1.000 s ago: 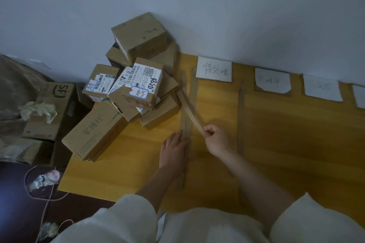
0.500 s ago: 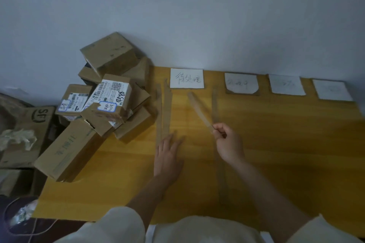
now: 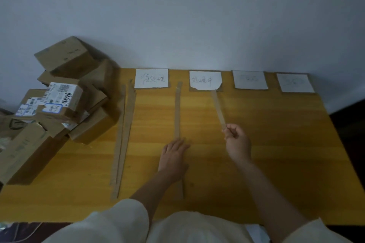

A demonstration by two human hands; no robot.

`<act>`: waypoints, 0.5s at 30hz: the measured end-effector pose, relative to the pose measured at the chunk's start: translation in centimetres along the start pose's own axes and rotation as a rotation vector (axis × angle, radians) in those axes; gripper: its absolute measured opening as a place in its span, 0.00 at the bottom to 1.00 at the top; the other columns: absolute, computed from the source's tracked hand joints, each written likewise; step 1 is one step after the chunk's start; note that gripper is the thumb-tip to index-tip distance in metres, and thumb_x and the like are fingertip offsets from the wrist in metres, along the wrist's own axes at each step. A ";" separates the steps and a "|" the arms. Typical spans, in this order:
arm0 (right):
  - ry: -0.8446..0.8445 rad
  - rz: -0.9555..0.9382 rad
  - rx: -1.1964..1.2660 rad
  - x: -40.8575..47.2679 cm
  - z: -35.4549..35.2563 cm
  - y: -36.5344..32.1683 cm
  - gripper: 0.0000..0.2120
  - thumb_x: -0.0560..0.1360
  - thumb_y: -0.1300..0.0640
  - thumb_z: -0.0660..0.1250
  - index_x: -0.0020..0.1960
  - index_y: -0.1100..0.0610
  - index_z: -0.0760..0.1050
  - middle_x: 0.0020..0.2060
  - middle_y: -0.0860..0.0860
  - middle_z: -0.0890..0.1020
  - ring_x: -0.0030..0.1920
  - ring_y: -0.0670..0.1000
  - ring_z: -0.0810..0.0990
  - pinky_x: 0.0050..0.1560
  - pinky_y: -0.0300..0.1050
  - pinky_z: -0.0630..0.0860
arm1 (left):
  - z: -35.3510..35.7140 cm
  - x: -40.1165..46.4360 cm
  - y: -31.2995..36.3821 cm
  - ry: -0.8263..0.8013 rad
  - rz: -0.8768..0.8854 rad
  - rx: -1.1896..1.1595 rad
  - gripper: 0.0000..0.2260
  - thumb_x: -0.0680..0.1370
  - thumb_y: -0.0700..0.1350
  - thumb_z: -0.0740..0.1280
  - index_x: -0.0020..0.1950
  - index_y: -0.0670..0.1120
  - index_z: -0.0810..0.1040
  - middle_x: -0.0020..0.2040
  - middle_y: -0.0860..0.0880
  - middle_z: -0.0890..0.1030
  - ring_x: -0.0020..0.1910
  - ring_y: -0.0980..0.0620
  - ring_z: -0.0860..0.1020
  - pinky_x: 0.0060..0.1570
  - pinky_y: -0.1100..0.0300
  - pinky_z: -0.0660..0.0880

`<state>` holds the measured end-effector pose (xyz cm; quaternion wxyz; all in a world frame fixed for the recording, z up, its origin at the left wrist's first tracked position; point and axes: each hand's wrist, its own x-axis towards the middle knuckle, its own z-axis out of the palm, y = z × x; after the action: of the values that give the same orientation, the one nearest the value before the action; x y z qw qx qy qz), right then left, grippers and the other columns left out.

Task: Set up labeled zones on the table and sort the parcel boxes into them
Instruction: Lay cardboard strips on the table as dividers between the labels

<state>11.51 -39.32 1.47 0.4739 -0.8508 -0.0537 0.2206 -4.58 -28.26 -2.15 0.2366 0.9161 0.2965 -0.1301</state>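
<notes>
Yellow wood counter point(image 3: 276, 144) spreads broad and mostly bare on its right, while the parcel boxes point(image 3: 65, 104) are heaped at its left edge against the wall, one overhanging, with four paper labels point(image 3: 151, 78) along the back. Flat cardboard strip point(image 3: 177, 110) lies under the left hand point(image 3: 173, 154), whose fingers rest straight on it. Lightest, the thin, probably bendy held strip point(image 3: 218, 108) is pinched at its near end by the right hand point(image 3: 238, 144); gripping nearer its middle looks steadier.
</notes>
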 end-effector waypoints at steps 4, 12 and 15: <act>0.033 0.086 0.007 1.5 -2.9 3.1 0.05 0.79 0.58 0.65 0.53 0.54 0.78 0.48 0.52 0.83 0.48 0.54 0.80 0.48 0.47 0.75 | 1.5 0.7 2.9 -0.050 0.011 0.045 0.31 0.75 0.50 0.68 0.75 0.57 0.60 0.78 0.54 0.56 0.77 0.51 0.53 0.75 0.53 0.49; -0.093 0.377 0.100 3.7 -4.6 8.0 0.07 0.78 0.60 0.66 0.56 0.57 0.78 0.47 0.52 0.81 0.44 0.53 0.80 0.44 0.46 0.75 | 3.3 1.8 5.2 -0.188 -0.039 0.102 0.33 0.75 0.52 0.69 0.76 0.57 0.57 0.79 0.53 0.52 0.77 0.48 0.54 0.76 0.49 0.49; -0.145 0.422 0.109 4.3 -4.4 8.6 0.10 0.78 0.62 0.65 0.59 0.61 0.77 0.46 0.53 0.81 0.40 0.53 0.80 0.38 0.44 0.76 | 3.6 1.9 5.3 -0.205 -0.065 0.110 0.33 0.74 0.54 0.70 0.75 0.59 0.59 0.79 0.54 0.52 0.77 0.48 0.54 0.76 0.49 0.50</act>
<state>16.24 -46.22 -5.09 0.4575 -0.7982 0.1034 0.3780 -0.26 -32.93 -4.02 0.2109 0.8993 0.2929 -0.2469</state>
